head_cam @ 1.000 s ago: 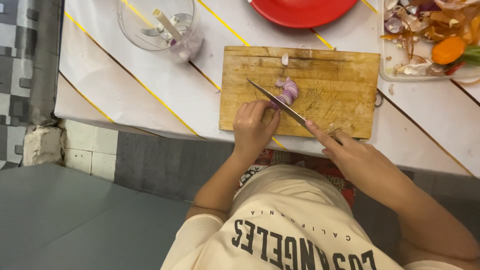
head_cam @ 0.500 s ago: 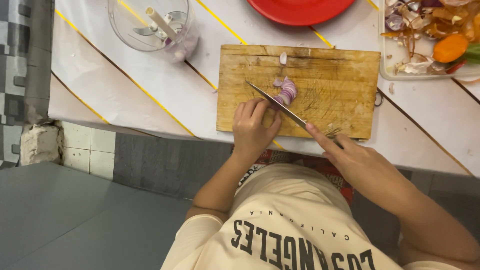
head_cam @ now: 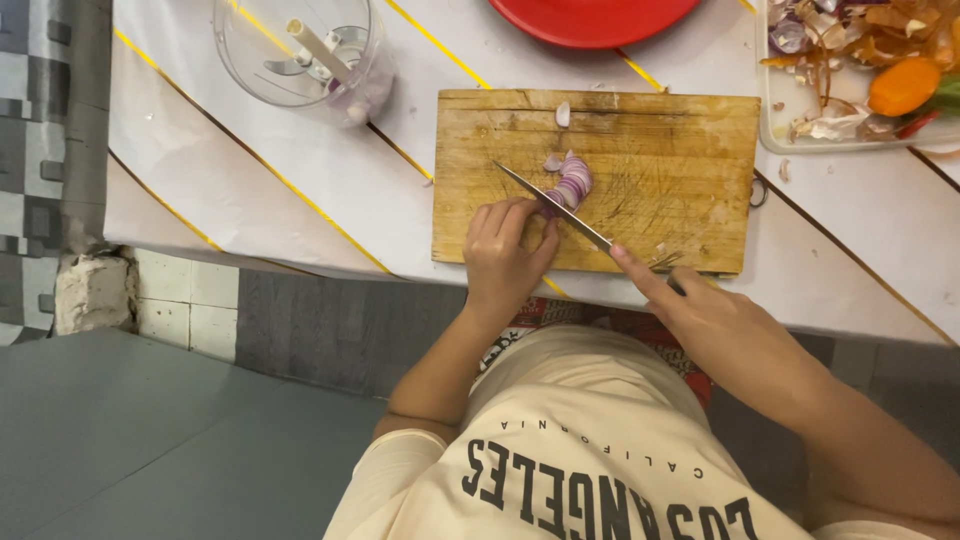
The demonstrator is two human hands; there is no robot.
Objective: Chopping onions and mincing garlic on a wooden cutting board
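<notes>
Now the left hand pins the red onion under curled fingertips, the right hand gripping the knife.

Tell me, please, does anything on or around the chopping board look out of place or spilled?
A little. One onion piece lies apart near the far edge of the cutting board, away from the sliced red onion by the knife. A scrap also lies on the tablecloth beside the tray of peelings.

A partly sliced purple onion lies mid-board under the slanted knife blade.
</notes>
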